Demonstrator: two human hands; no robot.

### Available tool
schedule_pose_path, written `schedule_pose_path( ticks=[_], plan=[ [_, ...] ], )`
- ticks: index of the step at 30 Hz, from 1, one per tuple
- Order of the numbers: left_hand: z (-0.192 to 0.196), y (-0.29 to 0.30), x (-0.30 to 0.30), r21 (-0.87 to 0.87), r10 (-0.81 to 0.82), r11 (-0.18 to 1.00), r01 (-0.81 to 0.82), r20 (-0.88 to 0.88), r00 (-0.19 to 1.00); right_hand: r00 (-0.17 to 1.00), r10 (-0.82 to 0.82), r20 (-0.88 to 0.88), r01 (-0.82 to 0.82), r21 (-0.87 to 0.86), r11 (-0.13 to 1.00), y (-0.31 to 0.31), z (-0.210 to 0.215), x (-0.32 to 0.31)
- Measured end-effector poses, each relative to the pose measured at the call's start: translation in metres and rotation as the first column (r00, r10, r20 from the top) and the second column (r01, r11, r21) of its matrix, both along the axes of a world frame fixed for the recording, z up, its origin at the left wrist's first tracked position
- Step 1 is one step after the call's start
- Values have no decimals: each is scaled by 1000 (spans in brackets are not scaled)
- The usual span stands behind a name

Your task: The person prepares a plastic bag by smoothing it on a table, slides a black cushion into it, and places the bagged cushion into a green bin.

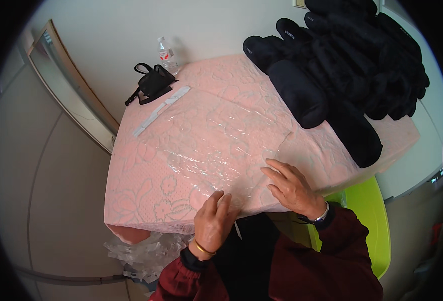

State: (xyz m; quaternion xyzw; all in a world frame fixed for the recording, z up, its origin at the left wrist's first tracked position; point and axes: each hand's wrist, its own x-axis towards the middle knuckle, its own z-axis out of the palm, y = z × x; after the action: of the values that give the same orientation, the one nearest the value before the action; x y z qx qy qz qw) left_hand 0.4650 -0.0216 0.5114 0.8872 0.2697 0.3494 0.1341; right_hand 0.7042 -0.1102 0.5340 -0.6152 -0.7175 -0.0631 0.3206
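A large clear plastic bag (206, 145) lies flat on the pink patterned tablecloth (131, 195), shining where it wrinkles. One end of it, at the far left, carries a white strip (162, 110). My left hand (213, 220) is at the near edge of the table, its fingers closed together on the near side of the bag. To its right, my right hand (291, 188) rests palm down by the bag's near right corner, fingers apart and nothing gripped.
Black soft, round-ended padded things (341, 65) are heaped at the right back. A black pouch with a strap (153, 83) and a clear bottle (167, 55) stand near the wall. Below the table are a lime-green tub (372, 220) and crumpled clear plastic (148, 256).
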Motion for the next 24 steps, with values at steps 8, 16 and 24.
schedule_pose_path(
  ticks=[8, 16, 24],
  plan=[
    [3, -2, 8, 98, -57, 993, 64, -69, 996, 998, -47, -35, 44, -79, 996, -24, -8, 19],
    [-12, 8, -6, 108, -117, 987, 123, -66, 991, 998, -48, -34, 46, -43, 998, -24, -14, 16],
    [-10, 18, -105, 188, -60, 979, 76, -94, 994, 987, -96, 127, 93, 28, 995, -21, -2, 11]
  ],
)
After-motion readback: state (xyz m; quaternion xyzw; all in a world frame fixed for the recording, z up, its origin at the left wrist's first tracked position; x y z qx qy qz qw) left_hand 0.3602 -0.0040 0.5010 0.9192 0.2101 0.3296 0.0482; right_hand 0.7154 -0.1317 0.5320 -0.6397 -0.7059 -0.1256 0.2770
